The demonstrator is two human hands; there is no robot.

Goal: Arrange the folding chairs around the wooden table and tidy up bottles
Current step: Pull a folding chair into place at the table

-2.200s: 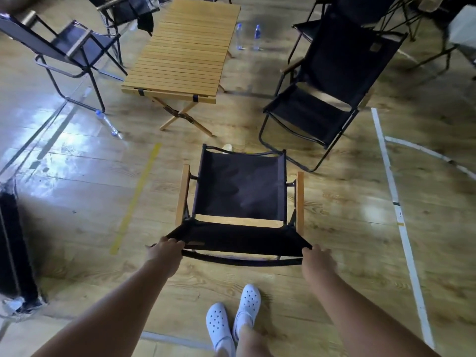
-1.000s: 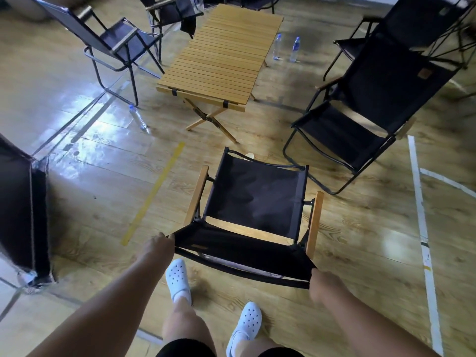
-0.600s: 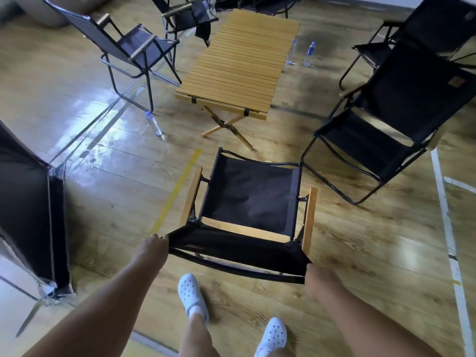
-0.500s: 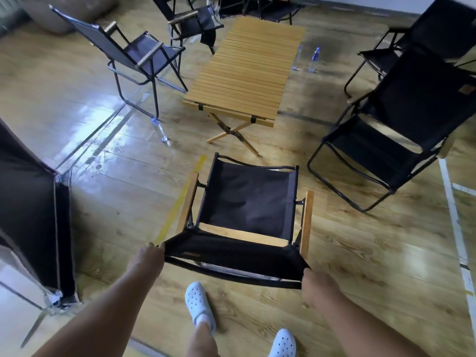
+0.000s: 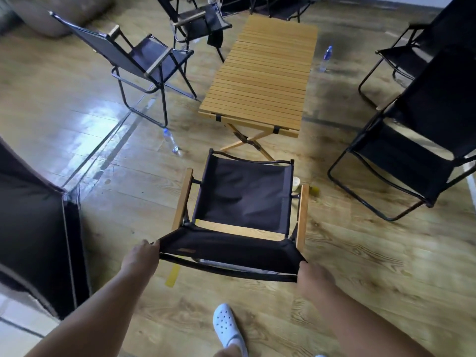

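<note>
A low black folding chair (image 5: 244,194) with wooden armrests stands in front of me, facing the slatted wooden table (image 5: 262,73). My left hand (image 5: 140,257) grips the left end of its backrest and my right hand (image 5: 313,279) grips the right end. One water bottle (image 5: 171,141) lies on the floor left of the table's near end. Another bottle (image 5: 325,59) stands on the floor to the table's right. A grey folding chair (image 5: 144,60) stands left of the table, and a large black chair (image 5: 422,140) stands to the right.
More black chairs stand at the back (image 5: 201,21) and the far right (image 5: 412,52). A dark folded chair (image 5: 33,228) stands close on my left. A small pale cup (image 5: 296,182) sits on the floor by the held chair's right armrest. My white clog (image 5: 226,328) is below.
I have walked forward with the chair held in both hands. The chair now stands much closer to the table's near end, and the view has shifted right.
</note>
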